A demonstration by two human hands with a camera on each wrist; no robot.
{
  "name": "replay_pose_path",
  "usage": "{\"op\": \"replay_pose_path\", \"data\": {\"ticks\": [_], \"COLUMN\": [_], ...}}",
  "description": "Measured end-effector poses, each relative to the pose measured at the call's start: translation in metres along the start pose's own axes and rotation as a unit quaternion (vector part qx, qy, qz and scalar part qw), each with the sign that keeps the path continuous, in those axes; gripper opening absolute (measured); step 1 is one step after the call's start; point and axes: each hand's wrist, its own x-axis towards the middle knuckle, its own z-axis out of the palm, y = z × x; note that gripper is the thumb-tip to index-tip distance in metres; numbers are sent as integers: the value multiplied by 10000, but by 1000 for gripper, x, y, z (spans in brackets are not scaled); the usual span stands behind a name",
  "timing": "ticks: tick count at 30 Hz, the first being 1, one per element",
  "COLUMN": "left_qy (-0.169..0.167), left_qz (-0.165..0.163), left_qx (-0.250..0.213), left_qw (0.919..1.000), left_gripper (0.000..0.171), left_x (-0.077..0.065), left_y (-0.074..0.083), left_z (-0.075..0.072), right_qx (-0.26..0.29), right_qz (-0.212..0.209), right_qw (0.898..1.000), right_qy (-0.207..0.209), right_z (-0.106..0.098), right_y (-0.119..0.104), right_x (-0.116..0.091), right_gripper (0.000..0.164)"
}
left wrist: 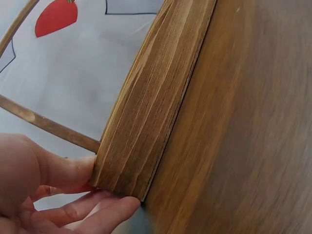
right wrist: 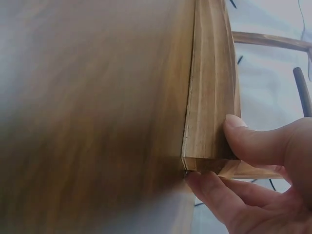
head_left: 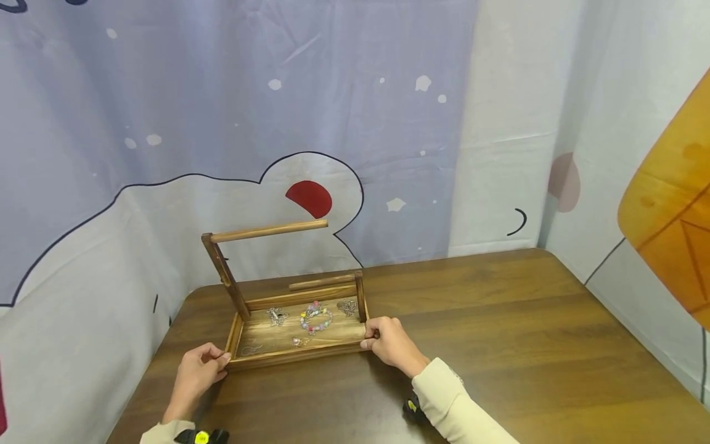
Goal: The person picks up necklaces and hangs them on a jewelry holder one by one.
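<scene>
A wooden jewelry stand [head_left: 294,356] with a shallow tray base sits on the table, its taller post with a crossbar on the left and a shorter one on the right. My left hand [head_left: 195,374] pinches the front left corner; in the left wrist view its thumb [left wrist: 68,170] lies at the top edge, fingers beneath. At the front right corner my right hand [head_left: 392,343] grips the tray between thumb [right wrist: 253,141] and fingers. Inside lie colourful beaded bracelets [head_left: 304,327], a silver chain [head_left: 275,317], another chain heap [head_left: 347,307], a small pink-stoned piece [head_left: 296,341] and a thin chain [head_left: 251,350].
The brown wooden table [head_left: 499,345] extends right and toward me. A printed cloth [head_left: 399,135] hangs behind it and along the sides, close to the table's back edge. The tall crossbar [head_left: 272,230] rises over the tray's left half.
</scene>
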Motion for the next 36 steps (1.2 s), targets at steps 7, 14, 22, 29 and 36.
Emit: {"op": "replay_pose_path", "data": {"ticks": [7,14,22,29,36], "left_qy": [-111,-316,-779,-867,-1111], "left_qz": [48,112,139,239,309], "left_qx": [-7,297,464,311,224], "left_qw": [9999,9990,9958,9955,9931], "left_gripper": [14,13,46,45,46], "left_x": [9,11,9,5,1], "left_y": [-2,-4,-1,14,23], "left_z": [-1,-4,6,26,41], "right_qx": [109,181,-18,154,922], "right_qz": [352,382,340,852,1793], "right_qw": [9993,9989,9978,9960,9795], "right_qy": [-90,-203,-562,-220,32], "right_z": [-1,-1,-14,-30,-43], "right_y": [4,7,15,23,36], "right_x": [2,4,-5,-11,-13], "right_gripper": [24,21,23,30,19]}}
